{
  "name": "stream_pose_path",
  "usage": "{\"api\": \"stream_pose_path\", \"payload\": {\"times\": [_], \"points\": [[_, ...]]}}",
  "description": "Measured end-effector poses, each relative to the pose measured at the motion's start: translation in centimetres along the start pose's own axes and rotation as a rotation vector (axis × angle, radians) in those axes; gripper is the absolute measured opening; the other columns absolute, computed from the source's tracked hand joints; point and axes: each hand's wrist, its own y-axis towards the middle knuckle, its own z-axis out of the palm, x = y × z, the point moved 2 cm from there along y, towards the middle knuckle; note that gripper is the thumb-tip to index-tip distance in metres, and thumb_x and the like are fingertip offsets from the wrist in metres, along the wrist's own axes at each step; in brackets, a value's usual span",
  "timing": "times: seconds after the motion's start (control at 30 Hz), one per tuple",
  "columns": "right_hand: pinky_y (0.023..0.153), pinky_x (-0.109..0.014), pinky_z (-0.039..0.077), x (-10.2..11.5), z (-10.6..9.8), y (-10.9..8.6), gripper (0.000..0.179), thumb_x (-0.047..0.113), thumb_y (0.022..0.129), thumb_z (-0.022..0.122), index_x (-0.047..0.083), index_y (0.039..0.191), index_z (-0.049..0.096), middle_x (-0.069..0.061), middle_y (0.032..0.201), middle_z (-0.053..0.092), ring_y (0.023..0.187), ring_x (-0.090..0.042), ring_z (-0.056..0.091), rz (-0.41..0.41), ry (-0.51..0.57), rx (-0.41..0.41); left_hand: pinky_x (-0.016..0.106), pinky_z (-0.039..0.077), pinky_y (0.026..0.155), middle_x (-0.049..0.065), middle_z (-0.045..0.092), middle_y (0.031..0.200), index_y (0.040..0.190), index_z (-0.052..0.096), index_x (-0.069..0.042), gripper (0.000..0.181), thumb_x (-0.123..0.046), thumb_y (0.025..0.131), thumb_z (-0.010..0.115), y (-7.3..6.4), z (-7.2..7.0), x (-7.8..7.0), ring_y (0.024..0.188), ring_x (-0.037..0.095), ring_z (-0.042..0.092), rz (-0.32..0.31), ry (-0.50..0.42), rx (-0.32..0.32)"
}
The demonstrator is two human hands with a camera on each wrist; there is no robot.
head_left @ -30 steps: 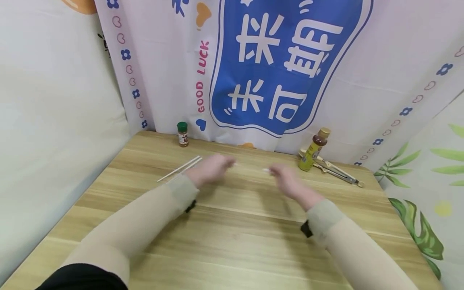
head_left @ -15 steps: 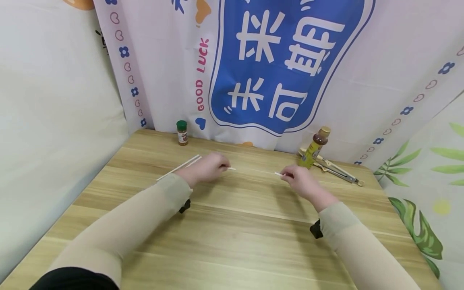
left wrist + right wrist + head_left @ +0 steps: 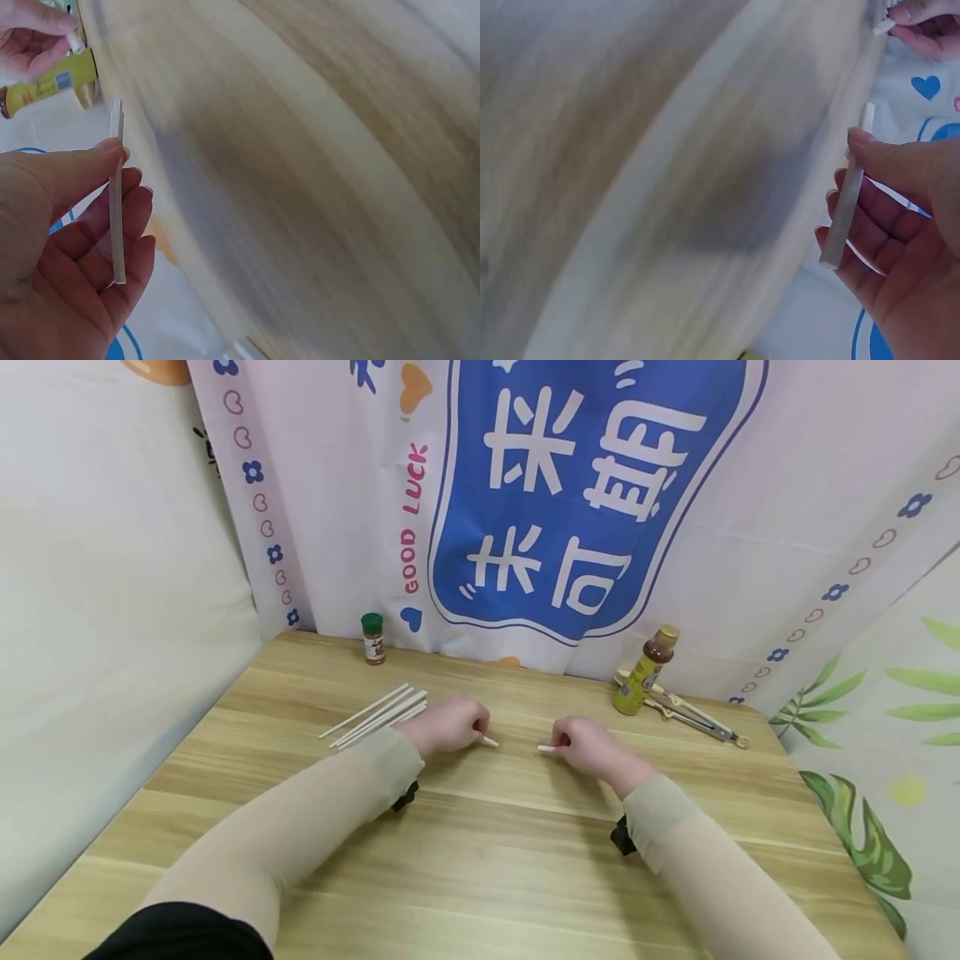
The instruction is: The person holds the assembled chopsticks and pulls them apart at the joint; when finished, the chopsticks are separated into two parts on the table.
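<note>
A person at a wood-grain tabletop [image 3: 480, 852] works in front and to the left of a yellow-labelled bottle [image 3: 640, 683], a short length of stick in each hand. The left hand [image 3: 450, 727], farther from the bottle, has its grip narrowed to a pinch on the left short stick [image 3: 116, 202], thumb pressed over it and the other fingers loosely curled. The right hand [image 3: 596, 747], nearer the bottle, pinches the right short stick [image 3: 847, 199] between thumb and fingers in much the same way.

The job appears partway through. The two lengths look like halves of one snapped stick, though no join is visible to prove it, and neither has been laid down. Setting them on the tabletop would seem to be left, and perhaps the same treatment for the longer sticks [image 3: 384, 717], grouped loosely and at a slant well left of the bottle, partly hidden by the left sleeve [image 3: 386, 758].

Both held lengths are slim, straight and off-white. The left one shows a stepped, uneven end beyond the thumb; the right one ends bluntly at the bottom. Tongs [image 3: 708, 724] lie behind the bottle, reaching out to its right.
</note>
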Motion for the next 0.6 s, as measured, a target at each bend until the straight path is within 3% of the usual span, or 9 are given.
{"api": "stream_pose_path", "payload": {"times": [0.23,0.6], "points": [[0.069,-0.034,0.044,0.7,1.2,0.3,0.015,0.005,0.086,0.075,0.011,0.079,0.062,0.0,0.075,0.055,0.072,-0.017,0.051,-0.004,-0.006,0.026,0.032,0.046,0.073,-0.005,0.06,0.076,0.079,0.068,-0.014,0.012,-0.012,0.09,0.071,0.1,0.6,0.4,0.074,0.014,0.056,-0.027,-0.032,0.025],[0.069,-0.034,0.044,1.0,1.7,0.9,0.016,0.006,0.085,0.075,0.012,0.079,0.062,0.001,0.075,0.056,0.072,-0.016,0.051,0.014,0.01,0.035,0.031,0.046,0.072,-0.006,0.059,0.076,0.078,0.066,-0.015,0.013,-0.009,0.088,0.071,-0.1,1.0,0.4,0.074,0.013,0.055,0.027,-0.014,0.013]]}}
